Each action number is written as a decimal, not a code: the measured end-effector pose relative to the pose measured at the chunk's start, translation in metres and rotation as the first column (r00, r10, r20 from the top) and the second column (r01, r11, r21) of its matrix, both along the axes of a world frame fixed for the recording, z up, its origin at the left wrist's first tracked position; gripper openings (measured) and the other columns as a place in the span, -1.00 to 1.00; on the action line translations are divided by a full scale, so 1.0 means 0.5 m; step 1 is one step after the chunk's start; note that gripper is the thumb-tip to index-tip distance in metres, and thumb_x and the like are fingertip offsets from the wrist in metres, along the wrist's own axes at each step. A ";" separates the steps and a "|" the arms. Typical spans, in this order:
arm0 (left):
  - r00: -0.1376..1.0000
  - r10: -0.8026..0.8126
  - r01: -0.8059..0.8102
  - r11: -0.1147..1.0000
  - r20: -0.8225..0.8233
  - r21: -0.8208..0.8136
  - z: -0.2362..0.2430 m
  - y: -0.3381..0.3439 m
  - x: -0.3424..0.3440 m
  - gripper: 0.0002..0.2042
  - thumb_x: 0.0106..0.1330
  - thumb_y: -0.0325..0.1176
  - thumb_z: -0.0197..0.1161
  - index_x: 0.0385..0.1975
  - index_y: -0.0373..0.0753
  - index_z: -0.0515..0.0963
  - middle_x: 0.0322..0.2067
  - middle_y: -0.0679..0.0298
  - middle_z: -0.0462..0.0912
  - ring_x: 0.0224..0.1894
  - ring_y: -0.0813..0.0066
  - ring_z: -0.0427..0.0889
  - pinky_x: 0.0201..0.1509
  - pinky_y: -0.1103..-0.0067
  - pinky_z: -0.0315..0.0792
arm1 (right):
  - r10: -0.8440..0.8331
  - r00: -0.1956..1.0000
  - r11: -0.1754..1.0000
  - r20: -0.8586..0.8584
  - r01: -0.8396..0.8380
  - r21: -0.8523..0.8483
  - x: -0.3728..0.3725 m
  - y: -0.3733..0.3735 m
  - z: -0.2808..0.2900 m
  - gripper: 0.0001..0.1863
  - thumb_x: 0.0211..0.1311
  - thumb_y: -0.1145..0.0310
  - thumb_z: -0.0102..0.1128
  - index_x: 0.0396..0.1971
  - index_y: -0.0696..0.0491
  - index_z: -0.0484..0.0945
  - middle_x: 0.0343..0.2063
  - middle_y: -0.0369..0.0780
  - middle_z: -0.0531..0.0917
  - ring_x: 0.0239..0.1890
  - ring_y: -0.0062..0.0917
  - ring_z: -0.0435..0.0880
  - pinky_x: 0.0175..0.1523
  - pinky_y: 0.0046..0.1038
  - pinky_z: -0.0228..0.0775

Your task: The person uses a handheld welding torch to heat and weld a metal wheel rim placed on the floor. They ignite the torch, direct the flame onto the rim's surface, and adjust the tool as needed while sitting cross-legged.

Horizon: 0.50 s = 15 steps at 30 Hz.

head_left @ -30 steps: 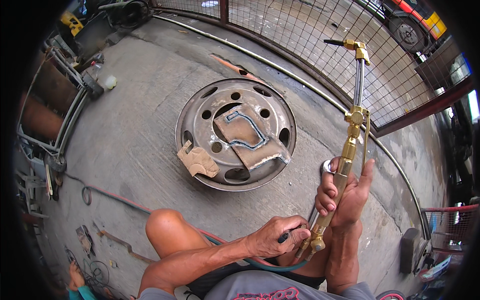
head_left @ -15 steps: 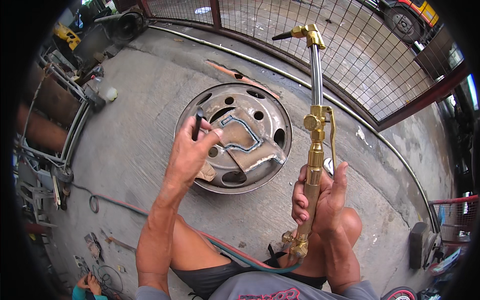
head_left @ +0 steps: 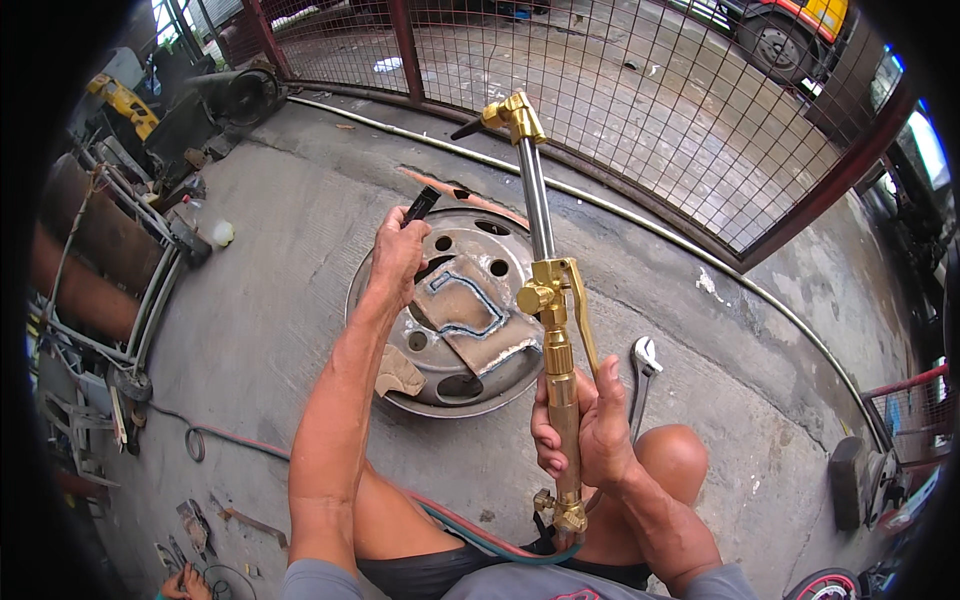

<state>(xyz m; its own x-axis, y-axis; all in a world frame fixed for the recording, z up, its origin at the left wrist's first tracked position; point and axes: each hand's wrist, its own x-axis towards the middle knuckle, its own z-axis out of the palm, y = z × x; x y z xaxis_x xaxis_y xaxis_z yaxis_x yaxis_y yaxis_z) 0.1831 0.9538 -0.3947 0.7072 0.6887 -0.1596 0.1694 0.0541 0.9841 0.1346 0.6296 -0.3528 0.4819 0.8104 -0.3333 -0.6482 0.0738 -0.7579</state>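
Observation:
My right hand [head_left: 590, 425] is closed around the brass body of a cutting torch [head_left: 557, 330], which stands almost upright with its dark tip pointing left. Red and green hoses [head_left: 500, 547] run from its lower end over my lap. Held in the fingers of my left hand [head_left: 398, 255] is a short black stick-shaped thing [head_left: 423, 205]; its exact kind cannot be made out. Below the hands lies a round steel wheel rim [head_left: 475, 407]. On the rim rests a metal plate [head_left: 462, 300] with a bent blue-and-white line on it. My left hand covers part of the rim.
An adjustable wrench [head_left: 643, 370] lies on the concrete right of the rim. A brown scrap piece [head_left: 400, 373] sits at the rim's near left edge. Beyond are a pale pipe [head_left: 640, 225] and a red mesh gate [head_left: 405, 50]. Another person's hands [head_left: 185, 582] show at lower left.
The torch and my right hand have shifted left and slightly down in view. My left hand has reached forward with the black thing, now beyond the plate. More of the wrench shows.

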 end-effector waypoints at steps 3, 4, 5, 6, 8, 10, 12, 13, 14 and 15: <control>0.996 -0.026 0.033 0.996 0.082 -0.088 0.005 -0.010 0.021 -0.81 0.31 -0.32 0.27 -0.20 -0.09 0.39 -0.53 0.56 0.26 -0.57 0.77 0.23 -0.43 0.62 0.28 | 0.019 1.000 1.000 -0.006 -0.019 0.009 0.000 0.000 -0.006 -0.02 0.27 -0.69 -0.60 -0.09 0.02 0.35 -0.64 -0.26 0.40 -0.76 -0.58 0.35 -0.59 -0.49 0.34; 0.992 -0.043 0.059 0.989 0.122 -0.132 0.009 -0.017 0.027 -0.67 0.26 -0.13 0.40 -0.23 -0.09 0.38 -0.53 0.57 0.25 -0.57 0.79 0.21 -0.38 0.62 0.27 | 0.019 1.000 1.000 -0.006 -0.019 0.006 0.000 -0.001 -0.006 -0.01 0.27 -0.69 -0.60 -0.08 0.02 0.35 -0.64 -0.26 0.40 -0.76 -0.58 0.35 -0.59 -0.49 0.33; 0.991 -0.047 0.062 0.991 0.122 -0.120 0.015 -0.023 0.034 -0.59 0.21 -0.03 0.44 -0.23 -0.10 0.38 -0.53 0.57 0.25 -0.58 0.79 0.20 -0.39 0.63 0.28 | 0.020 1.000 1.000 -0.007 -0.020 0.004 0.000 -0.001 -0.007 -0.01 0.27 -0.69 -0.60 -0.08 0.02 0.35 -0.63 -0.26 0.40 -0.76 -0.58 0.35 -0.59 -0.49 0.33; 0.992 -0.050 0.063 0.992 0.119 -0.109 0.023 -0.031 0.039 -0.51 0.17 0.08 0.48 -0.23 -0.11 0.37 -0.54 0.57 0.24 -0.59 0.80 0.20 -0.40 0.64 0.28 | 0.022 1.000 1.000 -0.008 -0.022 0.008 0.000 -0.001 -0.009 -0.01 0.27 -0.69 -0.60 -0.08 0.02 0.35 -0.63 -0.26 0.39 -0.76 -0.58 0.35 -0.59 -0.49 0.33; 0.994 -0.036 0.045 0.995 0.107 -0.086 0.035 -0.041 0.049 -0.37 0.07 0.27 0.50 -0.25 -0.15 0.41 -0.54 0.55 0.24 -0.59 0.77 0.22 -0.45 0.65 0.28 | 0.026 1.000 1.000 -0.010 -0.026 0.016 0.000 0.000 -0.015 -0.01 0.27 -0.69 -0.60 -0.08 0.02 0.35 -0.63 -0.26 0.39 -0.76 -0.58 0.35 -0.59 -0.49 0.33; 0.996 -0.001 0.006 0.998 0.090 -0.060 0.041 -0.040 0.058 -0.23 -0.06 0.45 0.48 -0.28 -0.22 0.48 -0.55 0.49 0.24 -0.55 0.70 0.28 -0.54 0.65 0.27 | 0.028 1.000 1.000 -0.014 -0.027 0.012 -0.001 0.002 -0.015 -0.01 0.27 -0.69 -0.60 -0.09 0.02 0.35 -0.64 -0.26 0.39 -0.76 -0.58 0.35 -0.59 -0.49 0.34; 0.996 -0.009 0.018 0.995 0.087 -0.101 0.046 -0.034 0.066 -0.22 -0.05 0.46 0.49 -0.25 -0.19 0.41 -0.60 0.56 0.20 -0.63 0.78 0.21 -0.54 0.68 0.28 | 0.027 1.000 1.000 -0.015 -0.027 0.007 -0.002 0.004 -0.015 -0.01 0.27 -0.69 -0.60 -0.09 0.02 0.35 -0.64 -0.26 0.39 -0.76 -0.58 0.35 -0.60 -0.49 0.34; 0.996 -0.014 0.025 0.992 0.086 -0.121 0.047 -0.032 0.068 -0.21 -0.04 0.46 0.50 -0.24 -0.18 0.37 -0.62 0.59 0.18 -0.67 0.82 0.17 -0.54 0.69 0.29 | 0.027 1.000 1.000 -0.014 -0.027 0.004 -0.002 0.005 -0.015 -0.01 0.27 -0.69 -0.60 -0.09 0.02 0.35 -0.64 -0.26 0.39 -0.76 -0.58 0.35 -0.60 -0.49 0.34; 0.997 0.000 0.009 0.994 0.084 -0.111 0.047 -0.032 0.069 -0.21 -0.05 0.46 0.49 -0.26 -0.20 0.41 -0.61 0.57 0.18 -0.65 0.79 0.19 -0.55 0.68 0.27 | 0.026 1.000 1.000 -0.012 -0.026 0.001 -0.002 0.006 -0.015 -0.01 0.27 -0.69 -0.59 -0.09 0.02 0.35 -0.64 -0.26 0.39 -0.76 -0.58 0.35 -0.60 -0.49 0.34; 0.997 0.014 -0.006 0.995 0.081 -0.102 0.047 -0.038 0.072 -0.22 -0.05 0.47 0.47 -0.27 -0.22 0.45 -0.60 0.55 0.19 -0.62 0.76 0.20 -0.57 0.67 0.24 | 0.026 1.000 1.000 -0.014 -0.026 0.000 -0.001 0.006 -0.015 -0.01 0.26 -0.70 -0.59 -0.09 0.02 0.35 -0.64 -0.26 0.39 -0.76 -0.58 0.35 -0.60 -0.50 0.34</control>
<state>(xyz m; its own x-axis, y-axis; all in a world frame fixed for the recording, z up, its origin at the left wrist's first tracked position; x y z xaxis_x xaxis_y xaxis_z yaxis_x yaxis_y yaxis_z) 0.2191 0.9346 -0.3711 0.7139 0.6790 -0.1711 0.0877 0.1557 0.9839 0.1340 0.6326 -0.3605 0.4562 0.8224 -0.3398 -0.6607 0.0572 -0.7485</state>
